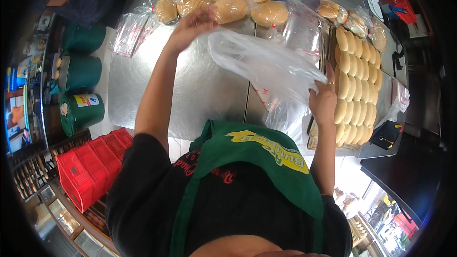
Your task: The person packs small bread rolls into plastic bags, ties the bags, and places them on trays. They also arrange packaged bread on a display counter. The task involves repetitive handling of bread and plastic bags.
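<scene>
Toward one o'clock from centre, clear plastic bag (266,62), gripped in right hand (324,99) at its four-o'clock end; judged light, limp, slippery, easily torn, best pinched along an edge. At eleven, blurred left hand (196,24), fingers extended, apparently empty; at twelve, bagged buns (232,9); between two and three, rows of elongated rolls (357,88).

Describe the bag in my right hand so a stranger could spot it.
Find the steel table, then its rows of golden rolls. Just left of them, the right hand grips a clear plastic bag. Unlike the red-tied bags of bread beyond, it looks empty.
</scene>
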`<act>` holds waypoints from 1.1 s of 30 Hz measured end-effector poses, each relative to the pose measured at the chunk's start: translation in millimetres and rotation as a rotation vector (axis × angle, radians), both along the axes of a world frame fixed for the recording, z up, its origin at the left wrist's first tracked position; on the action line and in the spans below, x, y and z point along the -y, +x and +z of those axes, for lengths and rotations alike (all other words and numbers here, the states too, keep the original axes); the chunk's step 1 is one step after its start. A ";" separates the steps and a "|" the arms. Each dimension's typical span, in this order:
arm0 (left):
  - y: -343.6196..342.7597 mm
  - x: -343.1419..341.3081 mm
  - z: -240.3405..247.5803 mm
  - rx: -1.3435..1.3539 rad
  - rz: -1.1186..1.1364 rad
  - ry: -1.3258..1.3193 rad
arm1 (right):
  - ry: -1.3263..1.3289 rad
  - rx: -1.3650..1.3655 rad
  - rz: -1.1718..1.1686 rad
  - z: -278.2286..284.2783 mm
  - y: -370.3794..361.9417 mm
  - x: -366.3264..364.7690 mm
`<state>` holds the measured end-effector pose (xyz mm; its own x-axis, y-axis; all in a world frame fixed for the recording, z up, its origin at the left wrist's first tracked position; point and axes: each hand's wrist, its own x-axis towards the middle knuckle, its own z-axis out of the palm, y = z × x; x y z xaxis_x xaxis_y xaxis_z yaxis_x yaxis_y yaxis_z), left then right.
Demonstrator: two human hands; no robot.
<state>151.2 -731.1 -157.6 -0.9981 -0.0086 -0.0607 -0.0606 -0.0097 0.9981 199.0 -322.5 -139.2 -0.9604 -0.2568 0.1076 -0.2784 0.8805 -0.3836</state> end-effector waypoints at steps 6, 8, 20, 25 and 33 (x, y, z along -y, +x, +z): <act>-94.2 -48.8 -30.5 -0.172 -0.054 -1.497 | -0.286 0.305 0.294 22.7 16.7 42.1; -94.4 -68.8 -41.5 -0.121 0.083 -1.623 | -0.332 0.354 0.263 23.0 15.5 52.7; 61.0 -33.7 -18.9 0.405 -0.044 -1.341 | -0.398 0.176 -0.110 13.8 1.2 2.8; 101.1 -50.8 -38.6 0.162 0.115 -1.585 | -0.283 0.011 -0.126 21.4 -11.2 25.5; 98.9 12.3 20.1 0.070 0.057 0.130 | 0.170 -0.406 -0.083 43.4 -1.1 64.6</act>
